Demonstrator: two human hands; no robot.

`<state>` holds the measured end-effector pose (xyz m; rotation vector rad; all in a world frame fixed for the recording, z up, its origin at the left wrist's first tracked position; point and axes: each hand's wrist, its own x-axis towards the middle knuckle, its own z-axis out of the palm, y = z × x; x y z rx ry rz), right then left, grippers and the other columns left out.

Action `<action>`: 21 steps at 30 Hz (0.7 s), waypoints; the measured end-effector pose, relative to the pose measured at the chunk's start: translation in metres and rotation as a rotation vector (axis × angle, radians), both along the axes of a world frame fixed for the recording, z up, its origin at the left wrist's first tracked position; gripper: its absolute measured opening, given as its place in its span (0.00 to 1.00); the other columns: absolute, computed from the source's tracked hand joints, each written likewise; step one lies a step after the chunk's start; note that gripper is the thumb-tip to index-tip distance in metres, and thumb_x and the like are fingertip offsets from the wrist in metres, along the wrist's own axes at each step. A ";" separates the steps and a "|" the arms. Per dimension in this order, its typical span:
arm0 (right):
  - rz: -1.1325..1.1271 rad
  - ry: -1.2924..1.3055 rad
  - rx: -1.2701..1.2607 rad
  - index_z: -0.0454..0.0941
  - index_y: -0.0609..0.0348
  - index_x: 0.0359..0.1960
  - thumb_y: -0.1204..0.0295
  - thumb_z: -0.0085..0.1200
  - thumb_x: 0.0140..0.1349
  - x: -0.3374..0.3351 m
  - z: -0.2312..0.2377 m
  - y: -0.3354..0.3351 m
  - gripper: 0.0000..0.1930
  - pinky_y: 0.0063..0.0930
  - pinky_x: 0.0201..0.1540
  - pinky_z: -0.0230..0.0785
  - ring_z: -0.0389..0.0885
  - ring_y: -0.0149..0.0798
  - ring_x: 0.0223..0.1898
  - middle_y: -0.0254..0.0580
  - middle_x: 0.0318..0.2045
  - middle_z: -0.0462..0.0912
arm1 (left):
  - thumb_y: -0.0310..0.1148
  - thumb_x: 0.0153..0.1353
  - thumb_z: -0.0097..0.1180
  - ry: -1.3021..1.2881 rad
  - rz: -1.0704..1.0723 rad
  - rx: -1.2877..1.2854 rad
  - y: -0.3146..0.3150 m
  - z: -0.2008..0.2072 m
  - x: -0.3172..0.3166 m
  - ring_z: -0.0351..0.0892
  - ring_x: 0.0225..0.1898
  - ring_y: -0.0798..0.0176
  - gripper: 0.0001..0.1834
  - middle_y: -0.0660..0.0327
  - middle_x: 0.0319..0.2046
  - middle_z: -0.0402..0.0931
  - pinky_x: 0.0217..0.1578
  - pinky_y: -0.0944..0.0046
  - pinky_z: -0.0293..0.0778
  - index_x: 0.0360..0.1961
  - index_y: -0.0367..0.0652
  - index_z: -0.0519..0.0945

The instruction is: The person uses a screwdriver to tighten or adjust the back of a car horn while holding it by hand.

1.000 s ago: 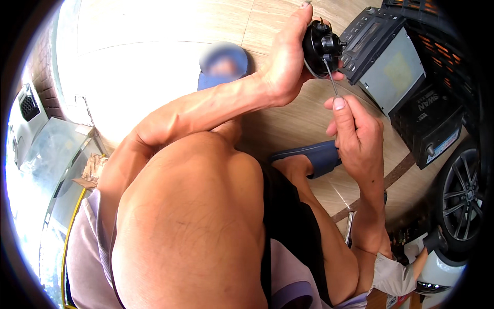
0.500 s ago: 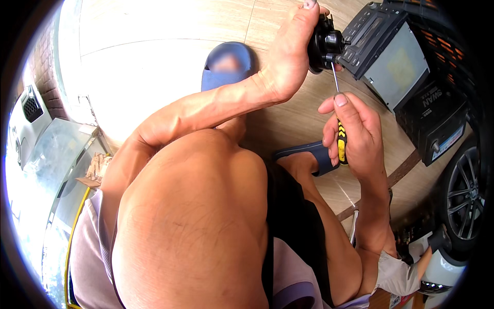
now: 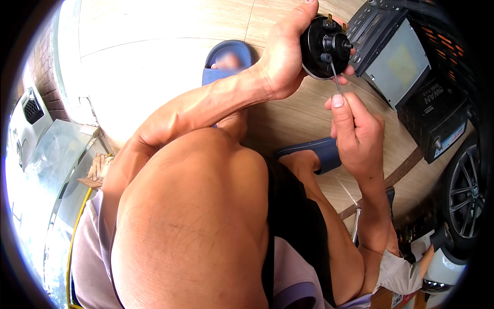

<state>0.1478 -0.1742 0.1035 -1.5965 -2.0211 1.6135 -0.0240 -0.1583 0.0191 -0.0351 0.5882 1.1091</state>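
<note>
A black, disc-shaped car horn with brass-coloured terminals and a central bolt is in my left hand, fingers wrapped round its far side. Its face with the small posts is turned toward me. My right hand is closed round a screwdriver; only the thin metal shaft shows, the handle being hidden in the palm. The shaft's end meets a small black post low on the horn's face. Both hands are held above the tiled floor, beyond my bent knee.
To the right are a car stereo unit, a black car battery, a dark slotted plastic crate and a spoked wheel. Blue slippers are on my feet. A glass case stands at left.
My left hand has turned the horn so its face shows more fully. My right hand has rotated, and the screwdriver's yellow and black handle has gone out of sight.
</note>
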 end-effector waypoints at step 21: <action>0.187 0.024 0.575 0.77 0.63 0.34 0.72 0.55 0.69 0.006 -0.029 -0.004 0.07 0.38 0.25 0.72 0.81 0.49 0.22 0.48 0.24 0.81 | 0.60 0.73 0.28 0.052 -0.136 -0.168 -0.003 0.020 -0.001 0.85 0.32 0.45 0.36 0.45 0.32 0.82 0.42 0.50 0.83 0.45 0.36 0.77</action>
